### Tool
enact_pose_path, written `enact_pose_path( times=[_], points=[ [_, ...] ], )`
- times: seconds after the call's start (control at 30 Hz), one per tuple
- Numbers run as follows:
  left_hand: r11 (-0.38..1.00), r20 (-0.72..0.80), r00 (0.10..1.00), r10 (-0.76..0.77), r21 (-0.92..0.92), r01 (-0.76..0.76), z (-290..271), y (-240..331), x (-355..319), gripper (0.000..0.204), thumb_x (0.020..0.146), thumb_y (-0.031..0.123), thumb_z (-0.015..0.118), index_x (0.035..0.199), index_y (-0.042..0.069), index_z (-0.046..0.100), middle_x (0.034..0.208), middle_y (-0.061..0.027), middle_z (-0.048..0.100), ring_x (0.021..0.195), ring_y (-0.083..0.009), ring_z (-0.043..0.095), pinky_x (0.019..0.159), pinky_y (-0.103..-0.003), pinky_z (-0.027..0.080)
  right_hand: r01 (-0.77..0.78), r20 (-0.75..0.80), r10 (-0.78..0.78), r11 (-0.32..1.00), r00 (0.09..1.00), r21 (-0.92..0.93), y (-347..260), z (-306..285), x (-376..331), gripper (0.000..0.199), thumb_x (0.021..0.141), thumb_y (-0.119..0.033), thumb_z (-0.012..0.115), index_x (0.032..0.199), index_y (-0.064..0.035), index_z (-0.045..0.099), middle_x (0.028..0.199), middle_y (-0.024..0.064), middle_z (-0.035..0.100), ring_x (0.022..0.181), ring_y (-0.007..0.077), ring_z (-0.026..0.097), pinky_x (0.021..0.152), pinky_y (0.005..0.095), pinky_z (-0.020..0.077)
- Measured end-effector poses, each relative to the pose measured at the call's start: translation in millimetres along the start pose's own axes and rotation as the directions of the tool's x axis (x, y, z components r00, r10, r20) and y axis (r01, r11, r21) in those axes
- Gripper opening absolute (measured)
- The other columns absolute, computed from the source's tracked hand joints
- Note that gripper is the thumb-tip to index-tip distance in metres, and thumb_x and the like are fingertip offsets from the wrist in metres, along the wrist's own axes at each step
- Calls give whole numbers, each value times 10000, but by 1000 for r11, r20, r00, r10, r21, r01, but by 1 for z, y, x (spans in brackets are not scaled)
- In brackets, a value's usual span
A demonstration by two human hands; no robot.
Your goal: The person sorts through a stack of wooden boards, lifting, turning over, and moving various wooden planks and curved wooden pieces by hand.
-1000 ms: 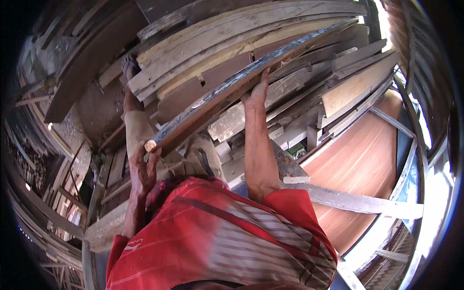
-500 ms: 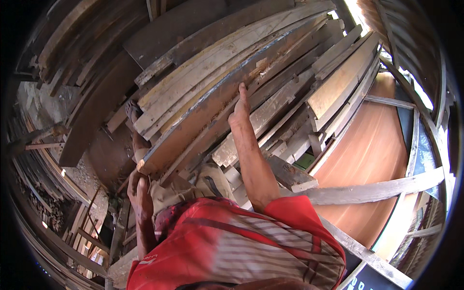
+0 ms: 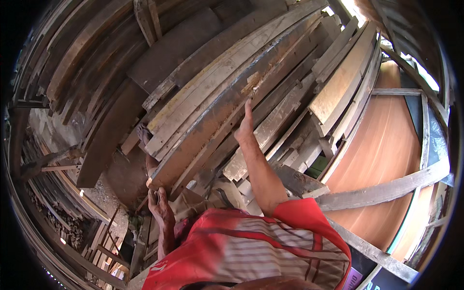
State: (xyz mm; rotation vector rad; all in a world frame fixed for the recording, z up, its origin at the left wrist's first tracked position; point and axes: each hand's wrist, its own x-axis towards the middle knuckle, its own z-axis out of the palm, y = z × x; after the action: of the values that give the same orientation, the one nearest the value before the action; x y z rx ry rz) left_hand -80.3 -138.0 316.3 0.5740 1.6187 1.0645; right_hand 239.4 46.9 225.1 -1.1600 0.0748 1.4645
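Observation:
A long brown plank (image 3: 208, 128), worn blue-grey along its far edge, slants across a pile of boards. Near its middle, the side towards me is in my right hand (image 3: 245, 128); the thumb points forward along the wood and the other fingers are mostly hidden beneath. At the plank's near left end is my left hand (image 3: 162, 208), thumb up and fingers curled against the end. A pale chipped patch (image 3: 251, 83) marks the plank just beyond my right thumb. Weathered boards (image 3: 212, 84) lie directly alongside it on the far side.
My foot (image 3: 143, 134) shows beside the board ends at left. More stacked timber (image 3: 92, 53) fills the far left. At right, shorter boards (image 3: 340, 79) lie beside a large reddish-brown sheet (image 3: 382, 145), crossed by a grey wooden beam (image 3: 386, 191).
The view has shifted, so most things sit lower. The chipped patch is now nearer my right thumb. More of my left hand's fingers show at the plank's end.

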Motion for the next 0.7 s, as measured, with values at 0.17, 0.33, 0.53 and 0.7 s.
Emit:
enact_pose_path(
  times=[0.17,0.33,0.53,0.7],
  points=[
    [999,5,1000,-10,37,10,-1,3,9,405,1011,252,579,1314,-12,522,1196,-86,620,1105,-166,559,971,-305,417,65,90,-62,997,994,-30,-15,-3,27,807,887,-636,595,1462,-103,402,1435,87,466,1291,292,462,1085,474,376],
    [996,-23,1000,1,90,1,-9,-16,26,374,1011,278,578,1249,-10,560,1142,-68,628,1052,-148,558,942,-298,425,-55,-408,-107,929,907,-366,-7,24,50,809,946,-562,540,1518,-44,298,1560,139,324,1386,302,386,1136,431,320],
    [969,10,990,143,201,-142,-8,1,21,366,1013,286,566,1221,-15,573,1089,-74,623,994,-139,541,895,-295,433,129,-250,-309,825,918,-550,-12,-1,63,765,963,-502,524,1455,64,373,1505,191,412,1374,318,412,1135,370,313],
    [985,-14,991,132,112,-130,-29,-1,-32,401,1009,281,563,1281,-13,550,1148,-92,615,1042,-156,548,931,-303,430,170,-268,-340,848,901,-503,2,-28,32,732,943,-496,560,1408,60,455,1457,210,460,1326,307,460,1074,383,383]
  ],
)
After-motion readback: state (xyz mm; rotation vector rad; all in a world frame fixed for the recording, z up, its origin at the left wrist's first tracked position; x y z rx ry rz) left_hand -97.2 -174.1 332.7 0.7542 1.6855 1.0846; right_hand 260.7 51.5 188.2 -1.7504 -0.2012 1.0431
